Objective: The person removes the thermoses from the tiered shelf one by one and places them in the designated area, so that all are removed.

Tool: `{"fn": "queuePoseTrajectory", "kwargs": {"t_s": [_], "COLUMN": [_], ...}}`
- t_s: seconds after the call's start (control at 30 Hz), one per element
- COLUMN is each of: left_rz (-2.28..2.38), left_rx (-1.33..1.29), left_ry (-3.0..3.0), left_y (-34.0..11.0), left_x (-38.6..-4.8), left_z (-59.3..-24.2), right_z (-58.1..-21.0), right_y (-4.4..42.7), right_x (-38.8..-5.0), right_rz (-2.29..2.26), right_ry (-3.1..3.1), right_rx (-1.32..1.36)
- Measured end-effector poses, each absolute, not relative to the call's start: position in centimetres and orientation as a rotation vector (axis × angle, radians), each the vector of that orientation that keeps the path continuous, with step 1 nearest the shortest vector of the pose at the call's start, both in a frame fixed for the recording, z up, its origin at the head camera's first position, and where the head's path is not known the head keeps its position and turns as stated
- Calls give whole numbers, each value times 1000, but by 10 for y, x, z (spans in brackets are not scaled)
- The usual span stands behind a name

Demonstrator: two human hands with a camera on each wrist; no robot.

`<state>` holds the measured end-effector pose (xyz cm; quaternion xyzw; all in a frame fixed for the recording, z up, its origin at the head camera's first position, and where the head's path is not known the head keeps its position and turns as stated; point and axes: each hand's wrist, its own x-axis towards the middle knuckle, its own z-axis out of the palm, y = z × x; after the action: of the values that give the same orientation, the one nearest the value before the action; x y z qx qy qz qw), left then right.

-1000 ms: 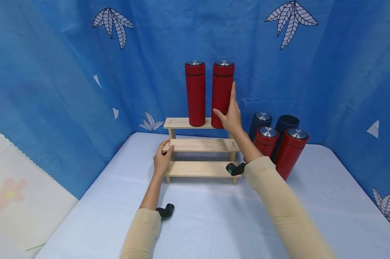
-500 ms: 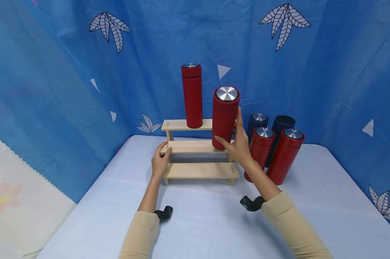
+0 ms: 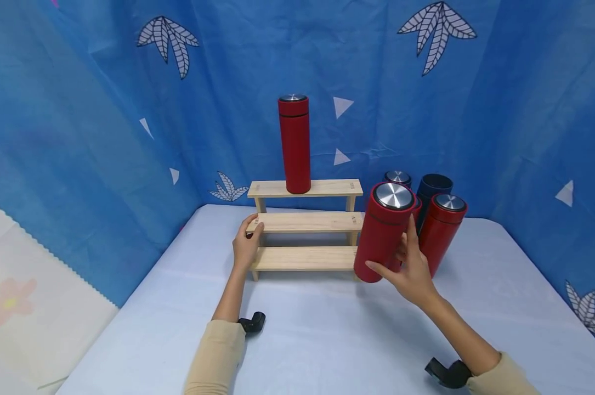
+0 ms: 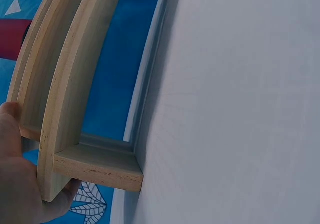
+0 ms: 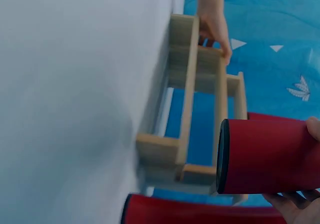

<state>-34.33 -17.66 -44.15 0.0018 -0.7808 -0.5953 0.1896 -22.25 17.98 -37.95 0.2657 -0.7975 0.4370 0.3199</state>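
Observation:
My right hand grips a red thermos flask with a silver lid, held up and slightly tilted in front of the other flasks. The right wrist view shows this flask's dark base rim off the table. A three-tier wooden display rack stands at the middle of the table. At its left end my left hand holds the middle board, thumb in front. On the top board one red thermos flask stands upright. In the left wrist view the left fingers reach behind the board.
Right of the rack a red flask and a dark blue flask stand close together. Another red one and another blue one are mostly hidden behind the held flask. A blue patterned curtain hangs behind the white-covered table.
My right hand has taken the second red thermos flask off the rack's top board and brought it down, right and nearer. My left hand has stayed on the rack.

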Motion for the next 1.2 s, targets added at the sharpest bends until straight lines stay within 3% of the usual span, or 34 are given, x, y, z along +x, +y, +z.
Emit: {"fn": "queuePoseTrajectory", "kwargs": {"t_s": [0.17,0.47,0.87,1.2], "left_rz": [-1687,-1685,-1697,-1695], "left_rx": [-18,-4,-6,-3], "left_ry": [-2194,-2185,-2190,-2195], "left_y": [-173,-173,-176,-177], "left_x": [-343,-345,-340,-340], "left_z": [-441,-440,-441,-442], "right_z": [-399,-456,-437,-431], "right_y": [215,289,285,286], "right_x": [-200,-207,-189,-189], "right_rz": [1115,1028,1099,1130], "right_ry": [-2176,-2231,-2246,-2206], "right_rx": [582,383,172,207]}}
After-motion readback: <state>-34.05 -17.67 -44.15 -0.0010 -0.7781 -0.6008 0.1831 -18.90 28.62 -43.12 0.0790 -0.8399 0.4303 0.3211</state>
